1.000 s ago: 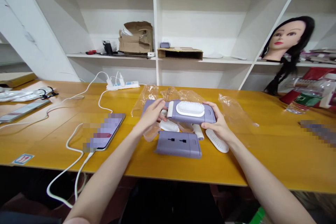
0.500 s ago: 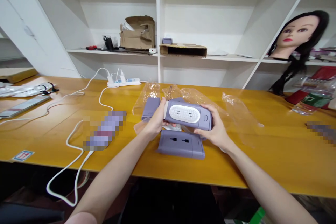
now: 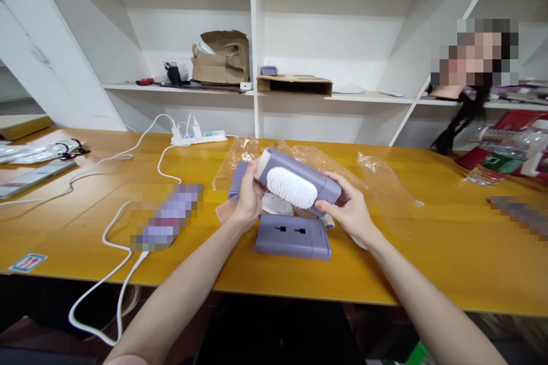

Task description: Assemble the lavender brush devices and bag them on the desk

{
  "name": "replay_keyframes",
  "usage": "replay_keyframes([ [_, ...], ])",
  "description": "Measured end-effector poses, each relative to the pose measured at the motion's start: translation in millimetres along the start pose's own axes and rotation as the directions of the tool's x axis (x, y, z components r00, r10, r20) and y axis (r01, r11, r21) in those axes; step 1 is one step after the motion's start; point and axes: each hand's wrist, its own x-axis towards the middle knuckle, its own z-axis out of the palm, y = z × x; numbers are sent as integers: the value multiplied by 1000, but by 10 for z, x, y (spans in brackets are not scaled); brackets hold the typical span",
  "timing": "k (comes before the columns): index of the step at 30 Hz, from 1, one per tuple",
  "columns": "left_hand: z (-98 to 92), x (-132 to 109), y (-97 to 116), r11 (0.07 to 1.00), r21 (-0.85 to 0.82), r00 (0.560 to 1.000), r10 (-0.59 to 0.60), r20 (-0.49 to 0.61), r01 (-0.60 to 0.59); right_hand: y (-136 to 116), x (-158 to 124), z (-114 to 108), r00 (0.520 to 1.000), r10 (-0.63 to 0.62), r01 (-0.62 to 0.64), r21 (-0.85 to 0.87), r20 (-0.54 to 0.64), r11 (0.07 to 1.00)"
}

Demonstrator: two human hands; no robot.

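Note:
Both hands hold a purple box-shaped brush (image 3: 306, 165) above the table, tilted with its right end lower. White bristles (image 3: 292, 188) fill an oval on the side towards me. My left hand (image 3: 249, 197) is closed round its pale left end. My right hand (image 3: 350, 208) grips the other end, thumb near the bristles. Below lies a flat purple case (image 3: 268, 244) with two dark T-shaped marks. Behind it is a white oval piece (image 3: 276, 204), partly hidden by the brush. Another purple piece (image 3: 236, 178) sits just behind my left hand.
Clear plastic bags (image 3: 385, 179) lie behind and to the right. At left, a pixelated purple object (image 3: 173, 214) has a white cable (image 3: 109, 239) at its lower end. A power strip (image 3: 205, 137) stands near the shelf. Right of it all is a bottle (image 3: 499, 162).
The brush has turned in my hands: its left end is raised and its bristles now show from the side. The view has shifted slightly; the case below stays put.

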Motion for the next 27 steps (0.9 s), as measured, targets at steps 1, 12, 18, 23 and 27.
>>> replay_keyframes([
  [1,43,-34,1,999,-42,999,4,32,-2,-11,12,31,998,11,-8,47,-62,999],
  [12,133,-108,61,931,-204,952,-290,94,304,-124,3,222,1000,18,-18,-10,2,1000],
  [18,67,-201,121,834,82,808,-549,214,545,-33,155,2,985,148,-117,285,-92,951],
  [23,71,-307,144,799,423,819,-540,194,427,-184,146,-147,997,51,-61,150,66,987],
  [27,32,-290,176,716,567,805,-575,146,407,-344,135,-139,979,116,-116,-9,167,993],
])
